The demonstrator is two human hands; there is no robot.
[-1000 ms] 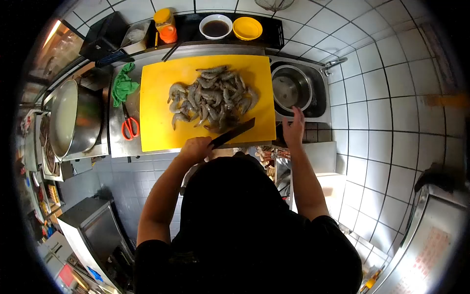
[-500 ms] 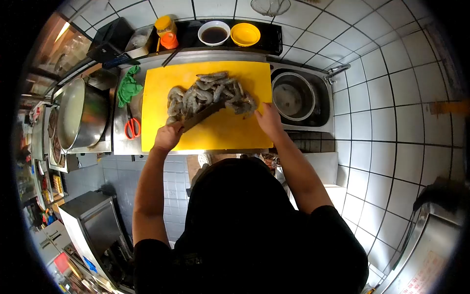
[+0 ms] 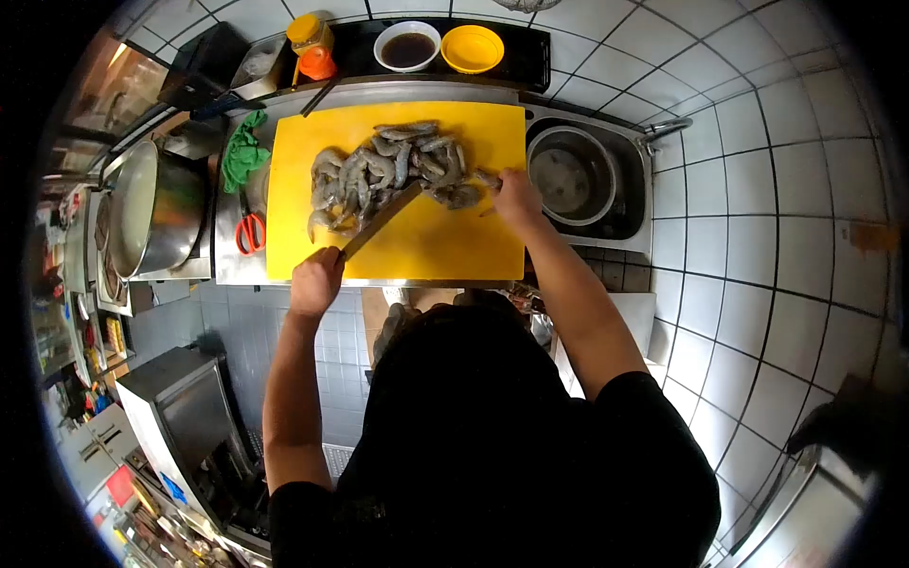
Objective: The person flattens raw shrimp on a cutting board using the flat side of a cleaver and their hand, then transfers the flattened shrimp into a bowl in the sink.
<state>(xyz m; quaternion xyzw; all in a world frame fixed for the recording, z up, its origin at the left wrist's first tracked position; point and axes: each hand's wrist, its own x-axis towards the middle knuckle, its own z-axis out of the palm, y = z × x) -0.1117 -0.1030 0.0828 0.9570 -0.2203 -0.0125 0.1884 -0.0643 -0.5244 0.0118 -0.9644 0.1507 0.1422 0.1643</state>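
The shrimp [image 3: 379, 168] are grey, board [image 3: 445, 246] yellow, cloth [image 3: 244, 156] green.

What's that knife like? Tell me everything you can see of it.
The knife has a long, straight, dark blade that looks like metal. Its handle is mostly hidden in the left hand, which grips it. It slants over the yellow cutting board, its tip pointing forward and rightward, along the near side of the shrimp pile. Whether the blade touches board or shrimp is unclear.

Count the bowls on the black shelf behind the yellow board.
2: a white bowl holding dark liquid, and a yellow bowl right beside it. Others could be hidden, nested under the yellow one.
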